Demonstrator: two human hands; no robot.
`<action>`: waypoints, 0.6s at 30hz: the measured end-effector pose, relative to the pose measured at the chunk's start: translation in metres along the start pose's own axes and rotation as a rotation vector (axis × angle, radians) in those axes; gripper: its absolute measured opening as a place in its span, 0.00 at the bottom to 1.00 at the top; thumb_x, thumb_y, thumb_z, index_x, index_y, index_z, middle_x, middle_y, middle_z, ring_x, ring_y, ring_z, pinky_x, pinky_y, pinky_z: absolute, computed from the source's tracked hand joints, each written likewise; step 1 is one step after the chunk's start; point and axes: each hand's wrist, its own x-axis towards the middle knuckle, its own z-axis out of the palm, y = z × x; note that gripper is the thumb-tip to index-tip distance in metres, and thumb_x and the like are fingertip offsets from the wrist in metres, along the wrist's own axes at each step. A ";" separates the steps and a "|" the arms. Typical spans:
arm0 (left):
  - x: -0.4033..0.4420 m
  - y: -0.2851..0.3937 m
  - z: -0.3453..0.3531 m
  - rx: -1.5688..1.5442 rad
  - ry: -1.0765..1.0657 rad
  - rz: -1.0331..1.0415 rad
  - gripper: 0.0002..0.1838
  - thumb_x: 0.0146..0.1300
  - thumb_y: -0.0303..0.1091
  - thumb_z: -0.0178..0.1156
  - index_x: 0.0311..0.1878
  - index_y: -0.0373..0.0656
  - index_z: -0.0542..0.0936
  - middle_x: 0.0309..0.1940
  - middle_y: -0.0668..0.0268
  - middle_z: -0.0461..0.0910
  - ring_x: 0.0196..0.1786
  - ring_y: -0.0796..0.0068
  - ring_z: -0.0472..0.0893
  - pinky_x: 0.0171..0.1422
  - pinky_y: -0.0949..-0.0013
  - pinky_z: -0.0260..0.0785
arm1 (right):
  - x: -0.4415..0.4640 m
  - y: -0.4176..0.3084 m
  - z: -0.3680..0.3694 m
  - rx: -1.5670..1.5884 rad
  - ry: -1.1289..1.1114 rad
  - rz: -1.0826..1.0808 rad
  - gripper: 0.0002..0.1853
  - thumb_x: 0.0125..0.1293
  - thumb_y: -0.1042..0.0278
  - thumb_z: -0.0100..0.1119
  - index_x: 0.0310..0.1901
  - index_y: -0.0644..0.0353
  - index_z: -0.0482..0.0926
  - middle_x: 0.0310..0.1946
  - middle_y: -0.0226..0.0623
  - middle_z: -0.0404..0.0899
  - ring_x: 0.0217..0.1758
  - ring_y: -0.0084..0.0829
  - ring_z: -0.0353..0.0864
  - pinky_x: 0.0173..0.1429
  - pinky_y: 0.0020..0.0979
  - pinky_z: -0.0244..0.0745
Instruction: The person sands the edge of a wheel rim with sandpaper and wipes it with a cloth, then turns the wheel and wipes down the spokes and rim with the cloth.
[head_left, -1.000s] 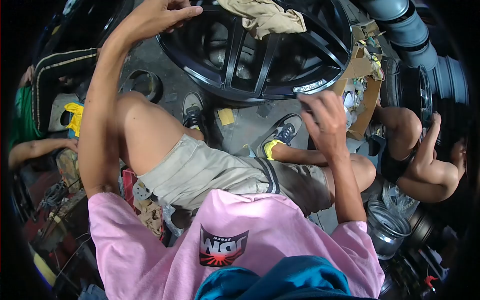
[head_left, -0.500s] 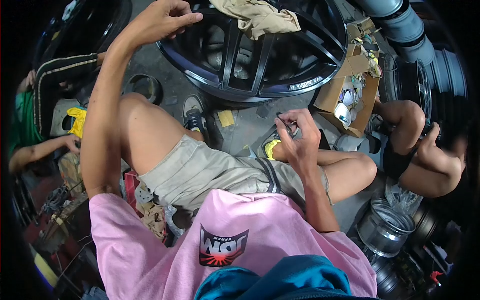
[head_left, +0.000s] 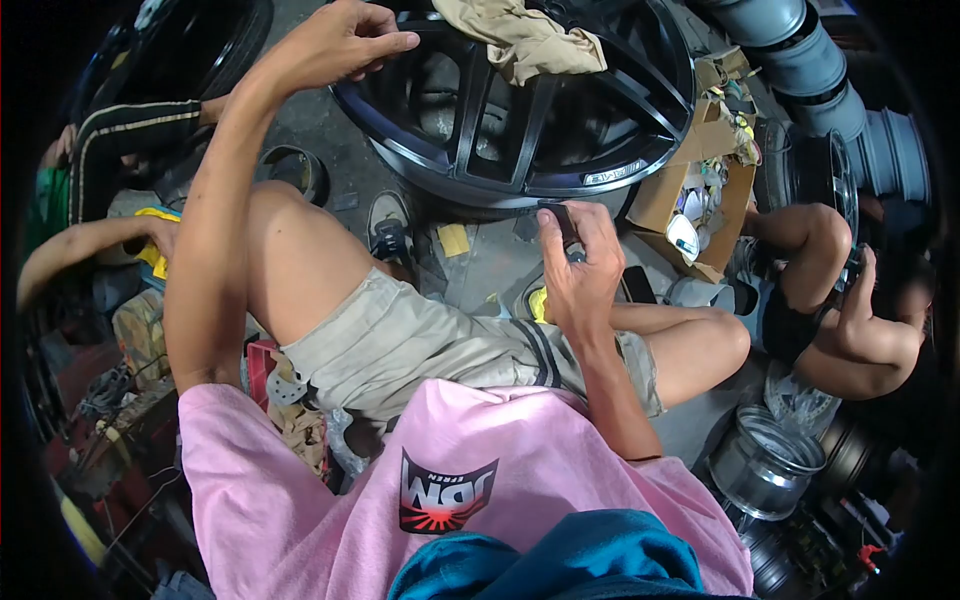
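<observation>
A large black spoked wheel rim lies in front of me, with a crumpled beige cloth draped over its top. My left hand hovers at the rim's left side, fingers loosely curled and thumb stretched out apart from them; nothing shows in it. Just below the rim's near edge, my right hand is closed on a small dark flat block, pinched between thumb and fingers. What the block is made of cannot be made out.
To the right stands an open cardboard box of small items, near stacked grey rims. Another person crouches at right. A co-worker's arm reaches toward a yellow cloth at left. A silver rim sits lower right.
My right hand has risen slightly toward the rim's near edge, turning the dark block into fuller view. My left hand has barely shifted. The co-worker's hand at left has moved to the yellow cloth.
</observation>
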 end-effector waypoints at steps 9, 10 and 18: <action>-0.003 0.026 -0.017 -0.060 -0.032 -0.094 0.20 0.78 0.45 0.71 0.38 0.35 0.89 0.26 0.64 0.88 0.31 0.76 0.85 0.38 0.65 0.78 | -0.009 0.011 0.027 0.149 0.075 0.137 0.08 0.72 0.81 0.72 0.43 0.69 0.79 0.43 0.41 0.83 0.45 0.30 0.88 0.49 0.32 0.85; -0.003 0.026 -0.016 -0.074 -0.043 -0.103 0.20 0.78 0.46 0.71 0.38 0.35 0.89 0.27 0.64 0.88 0.31 0.76 0.85 0.38 0.65 0.78 | -0.011 0.012 0.028 0.233 0.087 0.193 0.10 0.73 0.80 0.71 0.42 0.68 0.76 0.41 0.40 0.83 0.45 0.27 0.87 0.50 0.31 0.85; -0.002 0.003 -0.004 -0.038 -0.031 -0.032 0.27 0.81 0.56 0.65 0.35 0.40 0.83 0.23 0.72 0.74 0.27 0.81 0.72 0.34 0.71 0.65 | -0.015 0.013 0.005 0.010 -0.040 0.197 0.09 0.66 0.74 0.80 0.41 0.67 0.87 0.39 0.37 0.87 0.35 0.25 0.81 0.43 0.29 0.77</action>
